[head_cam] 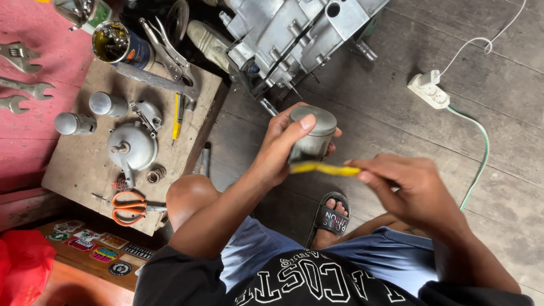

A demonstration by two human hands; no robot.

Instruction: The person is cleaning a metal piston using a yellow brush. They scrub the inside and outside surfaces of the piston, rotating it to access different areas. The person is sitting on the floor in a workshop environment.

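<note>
The left hand (283,150) is closed around a short grey metal cylinder with a flat top, a piston by the look of it (313,135), thumb pressed on the crown's rim and fingers wrapped behind the skirt, holding it upright in the air above the knees. Just below that grip, the right hand (411,190) pinches one end of a thin yellow strip (326,168), blurred with motion, whose far end lies against the lower edge of the piston; whether it is a blade, a file or abrasive paper cannot be told. To do this well, in my judgement, the left hand should keep the cylinder steady and turn it a little at a time, while the strip stays flat against the metal and away from the thumb. Beneath the hands sit a bare knee and a foot in a black sandal (331,218) on the grey plank floor (510,141). Beyond the piston, well apart, lies a large silver cast engine casing (294,31). Off to the left-hand side, a worn wooden board (79,170) carries a domed metal cover (131,146), two small metal caps, orange-handled scissors (129,207), locking pliers (170,56) and an open tin (116,42). To the right-hand side, a white power strip (429,89) trails a green cable.
</note>
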